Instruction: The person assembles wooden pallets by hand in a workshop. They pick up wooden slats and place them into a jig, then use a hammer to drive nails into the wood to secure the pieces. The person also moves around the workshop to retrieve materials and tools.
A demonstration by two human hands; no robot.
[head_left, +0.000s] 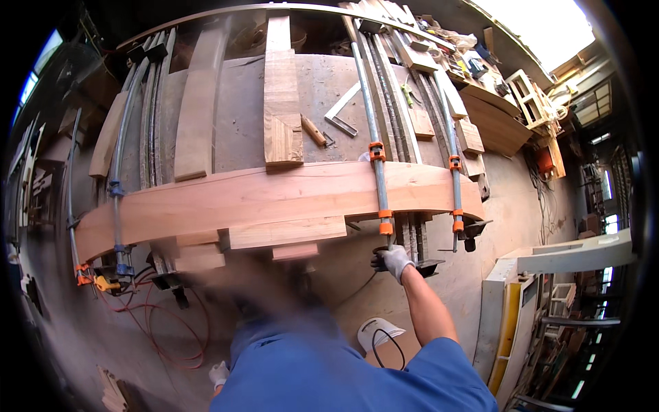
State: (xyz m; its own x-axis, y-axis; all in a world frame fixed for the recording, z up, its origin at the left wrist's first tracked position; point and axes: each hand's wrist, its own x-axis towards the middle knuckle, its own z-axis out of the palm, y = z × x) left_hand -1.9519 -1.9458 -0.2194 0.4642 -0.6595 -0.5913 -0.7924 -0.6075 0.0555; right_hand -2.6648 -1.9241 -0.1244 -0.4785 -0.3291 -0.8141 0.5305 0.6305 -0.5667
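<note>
Your right hand, gloved, curls around the near end of a clamp, a round metal pipe with orange parts. It crosses the right side of the smooth, curved beam. Your left hand is low, near left; I can't tell its grip. Flat boards lie far; a white bucket sits near right.

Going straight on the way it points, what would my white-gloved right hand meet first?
Your right hand would probably meet the lower end of the orange-fitted grey metal pipe clamp; depth is unclear here, so they may already touch.
</note>
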